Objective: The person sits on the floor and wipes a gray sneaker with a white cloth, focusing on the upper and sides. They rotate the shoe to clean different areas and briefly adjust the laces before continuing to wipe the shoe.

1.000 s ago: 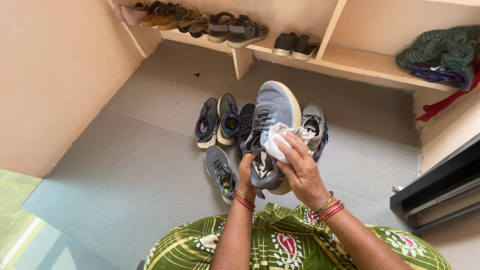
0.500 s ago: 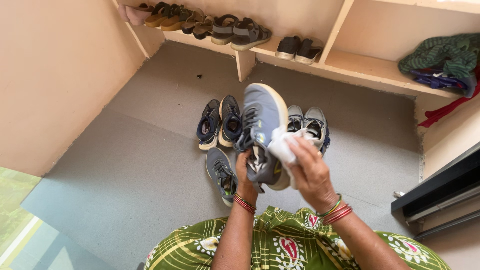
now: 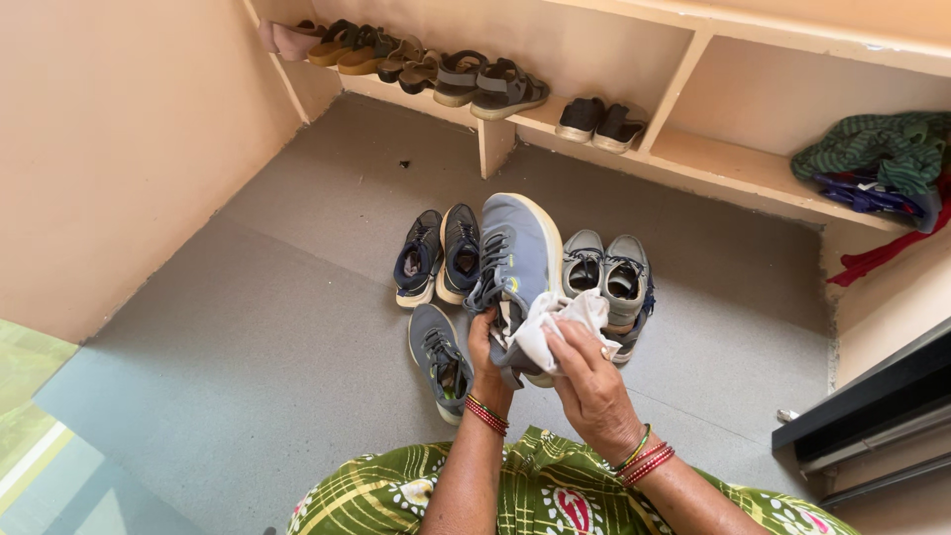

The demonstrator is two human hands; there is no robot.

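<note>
I hold a grey sneaker (image 3: pixel 521 256) up in front of me, toe pointing away, laces toward me. My left hand (image 3: pixel 485 349) grips its heel end from below. My right hand (image 3: pixel 592 388) presses a crumpled white cloth (image 3: pixel 557 323) against the right side of the shoe near its opening. Its grey mate (image 3: pixel 439 359) lies on the floor just left of my left wrist.
A dark blue pair (image 3: pixel 441 255) and a light grey pair (image 3: pixel 605 274) stand on the grey floor behind the held shoe. A low shelf (image 3: pixel 713 163) carries sandals (image 3: pixel 492 84), black shoes (image 3: pixel 599 120) and bundled green cloth (image 3: pixel 880 149). A wall runs along the left.
The held sneaker has tilted more upright and shifted slightly. My right hand with the cloth moved down from the shoe's upper part to its side near the opening.
</note>
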